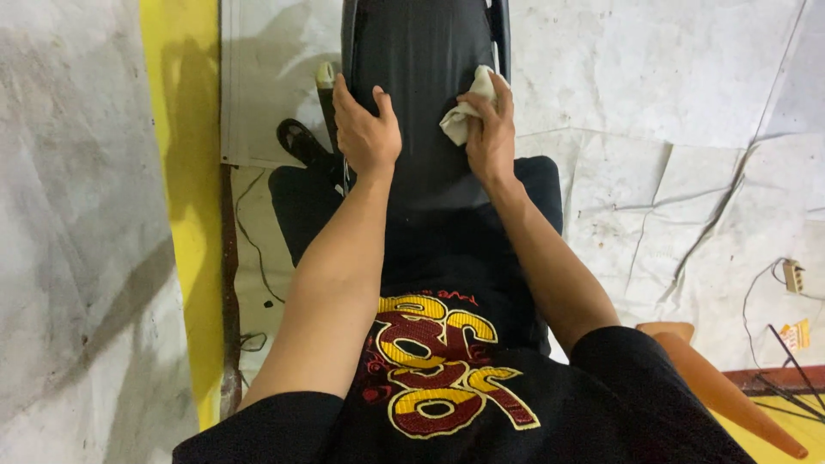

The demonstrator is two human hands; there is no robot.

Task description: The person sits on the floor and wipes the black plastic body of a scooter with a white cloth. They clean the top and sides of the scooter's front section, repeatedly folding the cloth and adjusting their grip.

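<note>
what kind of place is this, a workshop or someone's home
Probably an informal workshop or garage, not a living room. The floor is covered with worn grey sheeting, loose wires trail across it, and a yellow painted strip runs along one side. The right hand presses a pale cloth on a long black panel.

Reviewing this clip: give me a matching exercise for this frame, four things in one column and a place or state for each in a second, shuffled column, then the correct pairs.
Things
1. left hand
2. right hand
3. white cloth
4. orange cone

Places or states
A. lying on the floor at lower right
B. resting flat and bare on the black panel
C. bunched between fingers and the black panel
D. gripping a cloth against the panel's right edge

Pairs: 1-B, 2-D, 3-C, 4-A
</note>
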